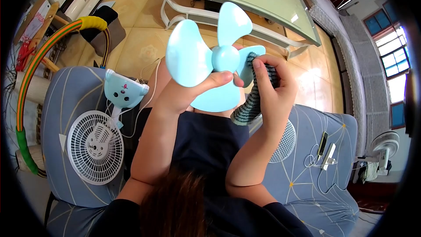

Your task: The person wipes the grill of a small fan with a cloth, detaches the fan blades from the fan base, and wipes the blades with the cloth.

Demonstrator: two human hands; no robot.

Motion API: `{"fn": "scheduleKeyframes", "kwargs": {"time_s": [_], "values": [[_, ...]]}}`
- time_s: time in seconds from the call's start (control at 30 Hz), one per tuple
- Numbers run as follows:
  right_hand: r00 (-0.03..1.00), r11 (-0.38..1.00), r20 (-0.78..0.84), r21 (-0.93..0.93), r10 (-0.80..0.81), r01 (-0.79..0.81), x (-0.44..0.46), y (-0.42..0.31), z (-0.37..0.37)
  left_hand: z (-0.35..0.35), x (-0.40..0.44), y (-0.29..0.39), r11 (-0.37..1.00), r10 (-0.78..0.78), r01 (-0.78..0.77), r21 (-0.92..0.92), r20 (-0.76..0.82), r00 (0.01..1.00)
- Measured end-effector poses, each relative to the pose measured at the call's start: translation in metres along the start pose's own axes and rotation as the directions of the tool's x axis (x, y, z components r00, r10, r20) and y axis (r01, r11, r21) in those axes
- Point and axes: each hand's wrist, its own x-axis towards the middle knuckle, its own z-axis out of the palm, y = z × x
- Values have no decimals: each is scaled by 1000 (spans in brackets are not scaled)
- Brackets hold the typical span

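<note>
The fan impeller (pixel 225 58) lies at 1 o'clock from the nearer, gripping left hand (pixel 186 93), while the right hand (pixel 279 81) pinches striped cloth (pixel 251 105) at its 3-o'clock blade (pixel 246 66).

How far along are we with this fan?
Disassembly looks done: the blades are off the rear grille, and the mesh cover lies apart. In hand, the left hand holds the blades while the right hand works a striped cloth against one. Likely left: finishing the blades, then reassembly. I can't tell which blades are already wiped.
</note>
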Motion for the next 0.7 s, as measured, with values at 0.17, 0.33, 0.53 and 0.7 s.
{"fn": "scheduleKeyframes", "kwargs": {"time_s": [0.17, 0.33, 0.53, 0.7], "values": [[998, 998, -1, -7, -68, 68, 0, 4, 3, 2, 1, -5, 998, 10, -12, 54, 37, 999], [997, 1000, 79, -8, 8, -8, -3, -7, 3, 4, 1, -10, 998, 58, -58, 27, 10, 998], [991, 999, 135, 44, -23, 17, -6, 0, -6, 6, 2, -5, 996, 29, -28, -87, 7, 1000], [995, 990, 41, 109, -90, 85, -7, -18, 3, 8, -1, -1, 999, 42, -41, -16, 51, 998]]}}
